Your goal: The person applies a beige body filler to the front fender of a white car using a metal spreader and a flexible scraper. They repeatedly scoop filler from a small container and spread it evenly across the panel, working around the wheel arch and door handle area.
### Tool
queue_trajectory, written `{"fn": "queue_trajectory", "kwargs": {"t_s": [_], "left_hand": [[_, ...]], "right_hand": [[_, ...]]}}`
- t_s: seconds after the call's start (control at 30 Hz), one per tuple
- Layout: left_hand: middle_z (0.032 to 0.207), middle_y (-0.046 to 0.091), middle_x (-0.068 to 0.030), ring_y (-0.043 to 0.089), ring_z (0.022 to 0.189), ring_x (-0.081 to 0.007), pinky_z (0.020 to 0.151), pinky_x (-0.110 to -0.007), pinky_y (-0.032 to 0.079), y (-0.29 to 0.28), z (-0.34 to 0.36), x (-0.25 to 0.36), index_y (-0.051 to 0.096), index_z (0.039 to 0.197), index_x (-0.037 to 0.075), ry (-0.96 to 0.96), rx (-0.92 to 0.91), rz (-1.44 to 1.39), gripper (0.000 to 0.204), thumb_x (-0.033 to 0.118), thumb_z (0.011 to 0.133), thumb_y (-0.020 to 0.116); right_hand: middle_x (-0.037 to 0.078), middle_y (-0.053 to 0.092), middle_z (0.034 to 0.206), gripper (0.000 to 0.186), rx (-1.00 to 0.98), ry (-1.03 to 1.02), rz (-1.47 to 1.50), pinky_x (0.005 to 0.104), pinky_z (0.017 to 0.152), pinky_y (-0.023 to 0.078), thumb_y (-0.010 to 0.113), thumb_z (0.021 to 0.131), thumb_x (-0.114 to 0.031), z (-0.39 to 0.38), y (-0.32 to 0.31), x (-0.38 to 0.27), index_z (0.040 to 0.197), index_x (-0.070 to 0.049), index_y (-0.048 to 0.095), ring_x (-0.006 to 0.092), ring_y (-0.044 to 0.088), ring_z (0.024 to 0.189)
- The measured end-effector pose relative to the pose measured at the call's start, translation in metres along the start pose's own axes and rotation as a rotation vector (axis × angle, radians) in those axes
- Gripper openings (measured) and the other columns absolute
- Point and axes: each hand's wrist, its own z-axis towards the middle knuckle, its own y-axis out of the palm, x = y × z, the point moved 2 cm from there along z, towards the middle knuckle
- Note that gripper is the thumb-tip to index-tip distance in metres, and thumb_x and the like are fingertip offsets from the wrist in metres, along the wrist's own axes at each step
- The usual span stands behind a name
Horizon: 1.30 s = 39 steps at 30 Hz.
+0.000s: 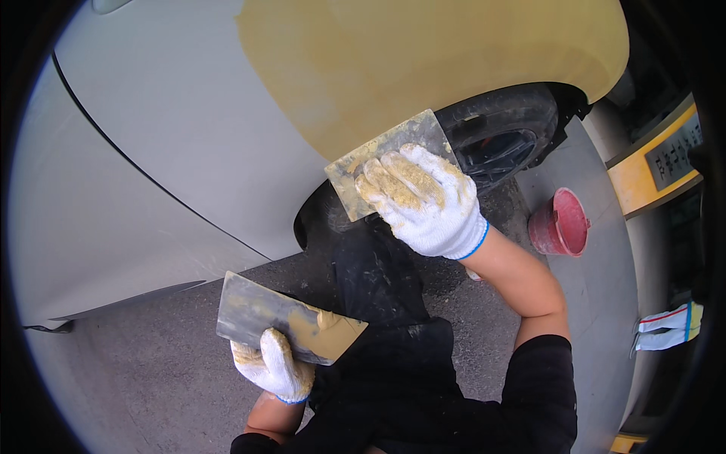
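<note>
My right hand, in a white glove crusted with yellow on the fingers, grips a metal putty spreader against or just before the car body, at the lower edge of a yellow filler area above the wheel. I cannot tell whether the blade touches it. Low on the left, my left hand, gloved too, holds a flat metal plate with a lump of yellow putty on it. The car's grey panel fills the upper left.
A red bucket stands at the right on the grey floor. Beyond it are a yellow-framed object with a sign and some white gloves or cloths at the edge. My dark-clothed legs are below the car.
</note>
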Motion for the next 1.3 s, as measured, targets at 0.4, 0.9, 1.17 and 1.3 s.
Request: {"fn": "queue_trajectory", "kwargs": {"t_s": [0.4,0.9,1.17,1.3], "left_hand": [[0.119,0.068,-0.0135,0.071,0.103,-0.0236,0.092,-0.041,0.061,0.016,0.000,-0.007,0.051,0.140,0.000,0.003,-0.040,-0.050,0.048,0.021,0.102,0.072],[0.122,0.068,-0.0136,0.070,0.104,-0.0232,0.092,-0.040,0.060,0.008,-0.001,-0.015,0.051,0.141,0.001,-0.021,-0.063,-0.125,0.046,0.020,0.104,0.069],[0.122,0.068,-0.0134,0.071,0.105,-0.0234,0.093,-0.041,0.060,0.009,0.001,-0.015,0.051,0.142,0.002,-0.053,-0.050,-0.122,0.045,0.019,0.104,0.068],[0.122,0.068,-0.0134,0.071,0.104,-0.0238,0.093,-0.041,0.061,0.008,0.001,-0.013,0.051,0.141,0.001,-0.079,-0.048,-0.161,0.045,0.020,0.104,0.069]], "right_hand": [[0.005,0.079,0.110,0.055,-0.005,-0.047,-0.246,0.0442,0.093,0.058,0.083,0.065,-0.004,0.072,-0.128,0.034,0.119,-0.012,0.078,0.0297,0.074,0.107],[0.006,0.080,0.106,0.040,0.260,-0.282,-0.327,0.0417,0.084,0.061,0.075,0.071,-0.005,0.156,-0.073,0.038,0.109,-0.016,0.083,0.0297,0.076,0.096],[0.003,0.079,0.104,0.033,0.183,-0.271,-0.312,0.0420,0.078,0.062,0.074,0.074,-0.015,0.146,-0.072,0.027,0.106,-0.017,0.082,0.0283,0.076,0.093],[0.004,0.080,0.107,0.041,0.094,-0.169,-0.266,0.0420,0.084,0.061,0.076,0.073,-0.010,0.128,-0.070,0.014,0.113,-0.018,0.082,0.0282,0.076,0.098]]}}
